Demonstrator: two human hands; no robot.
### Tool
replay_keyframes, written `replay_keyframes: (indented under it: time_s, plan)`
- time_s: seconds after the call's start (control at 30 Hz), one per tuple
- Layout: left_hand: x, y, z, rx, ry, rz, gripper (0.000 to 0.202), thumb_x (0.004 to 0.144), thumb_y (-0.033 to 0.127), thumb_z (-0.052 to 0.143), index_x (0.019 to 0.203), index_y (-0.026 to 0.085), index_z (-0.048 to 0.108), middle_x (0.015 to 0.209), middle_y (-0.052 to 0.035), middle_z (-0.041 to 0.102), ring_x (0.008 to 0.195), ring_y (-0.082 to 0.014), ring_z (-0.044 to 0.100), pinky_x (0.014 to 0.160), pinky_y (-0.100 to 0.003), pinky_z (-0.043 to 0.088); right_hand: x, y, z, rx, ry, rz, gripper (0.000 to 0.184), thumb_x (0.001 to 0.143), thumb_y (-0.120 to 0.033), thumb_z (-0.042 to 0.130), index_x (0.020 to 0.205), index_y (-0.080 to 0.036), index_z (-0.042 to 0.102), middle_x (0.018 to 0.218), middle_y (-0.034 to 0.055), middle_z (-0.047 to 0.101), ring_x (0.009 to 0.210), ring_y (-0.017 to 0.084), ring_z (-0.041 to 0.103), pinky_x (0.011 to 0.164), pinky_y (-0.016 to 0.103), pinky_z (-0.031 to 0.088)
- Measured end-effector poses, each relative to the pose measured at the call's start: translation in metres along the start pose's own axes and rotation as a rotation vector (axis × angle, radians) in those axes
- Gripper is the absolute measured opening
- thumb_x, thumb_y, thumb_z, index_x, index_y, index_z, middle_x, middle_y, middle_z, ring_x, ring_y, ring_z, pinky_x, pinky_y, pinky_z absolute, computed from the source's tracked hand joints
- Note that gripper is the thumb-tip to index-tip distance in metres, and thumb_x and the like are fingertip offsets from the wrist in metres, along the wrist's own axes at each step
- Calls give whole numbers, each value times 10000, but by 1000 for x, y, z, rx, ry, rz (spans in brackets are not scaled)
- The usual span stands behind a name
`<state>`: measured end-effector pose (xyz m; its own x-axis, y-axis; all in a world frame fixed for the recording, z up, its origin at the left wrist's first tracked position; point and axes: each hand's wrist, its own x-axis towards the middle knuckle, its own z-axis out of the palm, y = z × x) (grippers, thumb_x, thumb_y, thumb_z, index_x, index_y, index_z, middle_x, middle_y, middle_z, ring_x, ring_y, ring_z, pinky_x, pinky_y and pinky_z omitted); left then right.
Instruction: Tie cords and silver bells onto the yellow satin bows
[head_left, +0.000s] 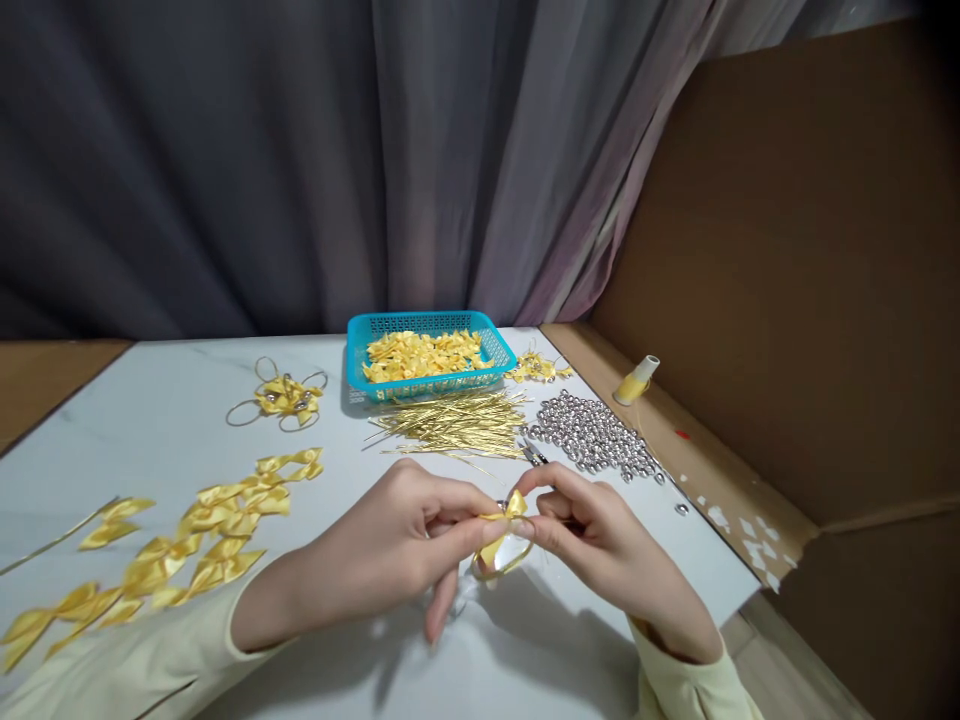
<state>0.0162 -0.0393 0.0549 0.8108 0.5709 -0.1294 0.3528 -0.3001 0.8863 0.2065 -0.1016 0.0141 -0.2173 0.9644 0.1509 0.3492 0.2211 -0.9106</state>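
In the head view, low in the middle of the frame, a little yellow bow [514, 504] sits right between the two hands, its wide way going side to side, so both hands are just as near. The left hand [390, 548] pinches it tight from the left and the right hand [600, 545] pinches it from the right, with a thin gold loop [501, 567] hanging just under the bow. Higher up lie gold sticks [457, 425], silver beads [592, 440] and a blue basket [358, 345] of bows.
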Motion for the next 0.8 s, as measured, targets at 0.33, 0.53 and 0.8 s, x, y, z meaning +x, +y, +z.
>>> replay_keyframes:
  time_s: [0.33, 0.53, 0.8]
  plan:
    - [-1, -1, 0, 132, -31, 39, 338, 903, 337, 416, 756, 149, 655, 366, -8, 610, 334, -102, 537, 376, -153, 314, -1, -3, -1, -105, -24, -79, 120, 931, -279, 414, 868, -187, 457, 520, -81, 317, 469, 81, 273, 470, 222, 212]
    - [1, -1, -2, 131, -44, 71, 324, 908, 298, 406, 784, 140, 659, 413, -25, 643, 409, -127, 590, 464, -172, 408, -3, -3, 2, -116, 18, -92, 129, 930, -271, 421, 871, -176, 486, 529, -75, 317, 469, 76, 280, 467, 217, 216]
    - [0, -2, -3, 122, -56, 42, 331, 908, 334, 410, 815, 148, 667, 395, -4, 623, 363, -104, 536, 427, -167, 368, -3, -3, 3, -63, -57, -74, 92, 942, -260, 393, 918, -182, 436, 521, -90, 321, 454, 70, 267, 453, 209, 200]
